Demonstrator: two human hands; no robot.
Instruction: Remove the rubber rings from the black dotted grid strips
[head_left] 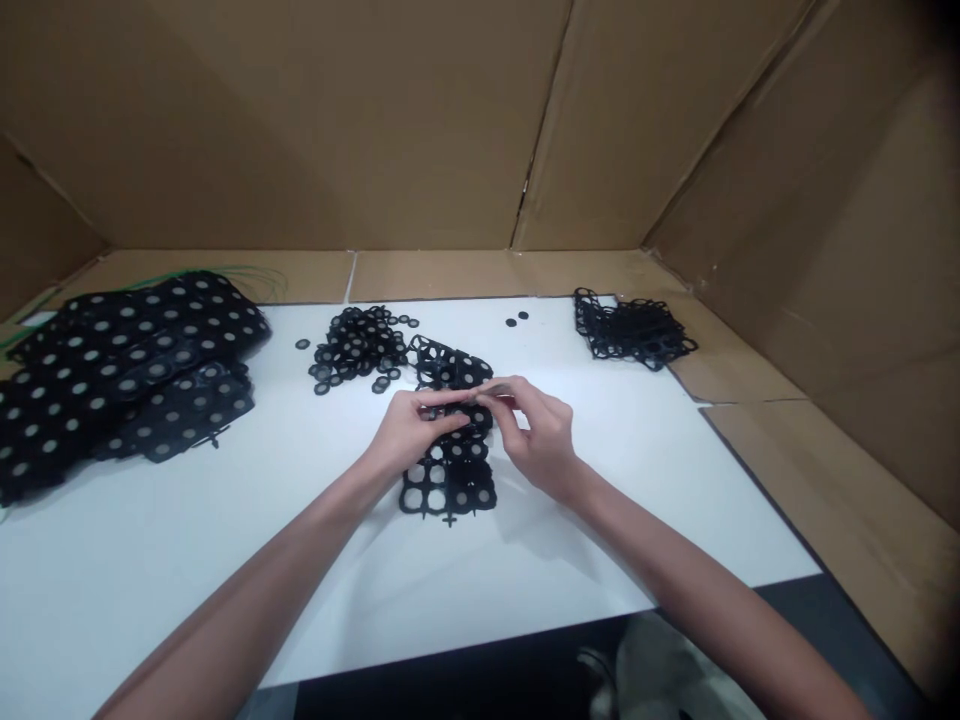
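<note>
A long black sheet with rows of round holes [469,498] lies on the table under both hands. Grey-centred discs fill many of its holes, while some holes near its front left show white table. My left hand [409,430] is closed at the left side of the sheet, index finger and thumb gripping its middle. From the right, my right hand [541,435] pinches with fingertips meeting my left index finger over the sheet. Whatever small piece is between those fingertips is too hidden to name.
Behind my left hand is a heap of loose black rings with grey centres [360,345]. Large black sheets with grey dots [112,370] are stacked at left. A pile of black holed sheets [634,330] sits back right, and two small dark discs [517,319] lie nearby. Cardboard walls [450,130] surround the table.
</note>
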